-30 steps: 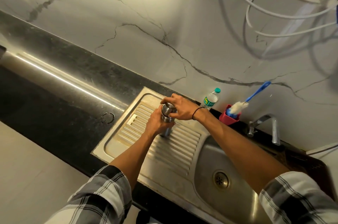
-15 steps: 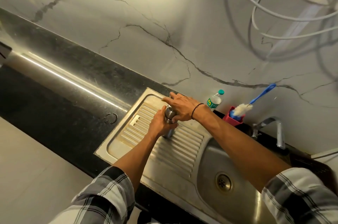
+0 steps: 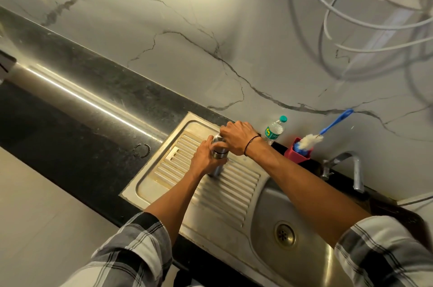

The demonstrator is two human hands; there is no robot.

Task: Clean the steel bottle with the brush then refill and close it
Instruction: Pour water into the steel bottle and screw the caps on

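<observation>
I see one steel bottle (image 3: 218, 158) standing upright on the ribbed drainboard (image 3: 234, 183), long axis vertical, with my left hand (image 3: 207, 156) wrapped round its body and my right hand (image 3: 239, 138) curled over its cap. One brush (image 3: 311, 139) sits in the red holder (image 3: 296, 154) to the right, nearer my right hand, beside one plastic bottle (image 3: 274, 131).

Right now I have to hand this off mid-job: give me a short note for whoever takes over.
Left hand grips the steel bottle around its body, upright on the ribbed drainboard.
Right hand is curled over the bottle's top; whether the cap is on or off is hidden.
Bottle brush stands unused in the red holder by the tap; plastic water bottle against the wall.
Done: nothing visible yet. Left: brush, refill, close.
</observation>
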